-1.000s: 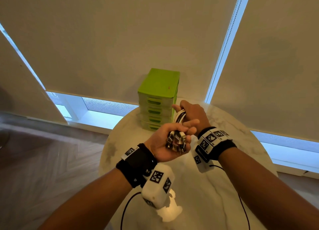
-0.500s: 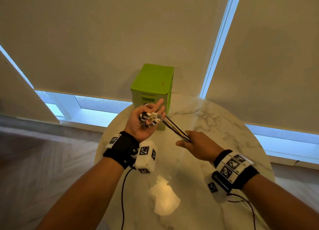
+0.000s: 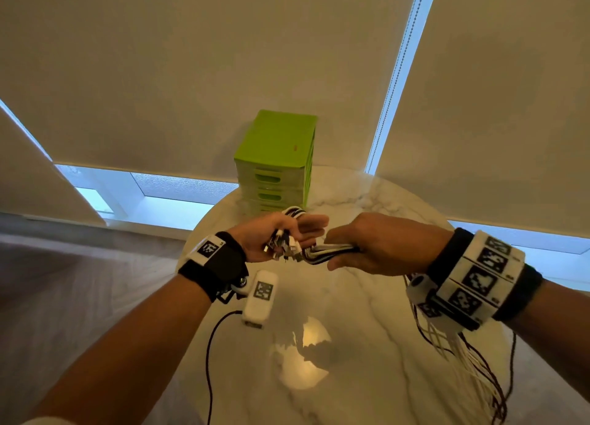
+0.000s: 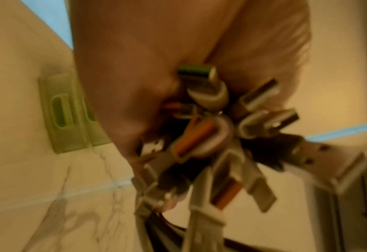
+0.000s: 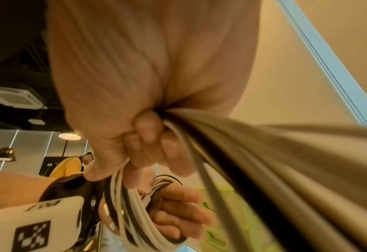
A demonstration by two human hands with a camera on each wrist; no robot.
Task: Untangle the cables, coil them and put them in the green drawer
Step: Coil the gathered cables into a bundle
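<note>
A bundle of black and white cables (image 3: 332, 251) runs between my two hands above the round marble table (image 3: 376, 325). My left hand (image 3: 298, 234) holds the cluster of plugs (image 4: 210, 134) in its palm, and loops of cable (image 5: 128, 209) lie round its fingers. Right beside it, my right hand (image 3: 351, 254) grips the bundle in a fist, fingers (image 5: 148, 131) curled round the strands. The loose cable tails (image 3: 466, 364) hang under my right wrist to the table's right edge. The green drawer unit (image 3: 276, 163) stands at the table's far edge, its drawers closed.
Roller blinds and a bead chain (image 3: 399, 73) hang behind the table. A thin black wire (image 3: 209, 348) drops from my left wrist camera past the table's left edge. A bright lamp reflection (image 3: 301, 357) sits mid-table. Floor lies to the left.
My right hand, which had drawn the bundle taut down to the right, has swung back up next to my left hand, bringing more cable round the left fingers.
</note>
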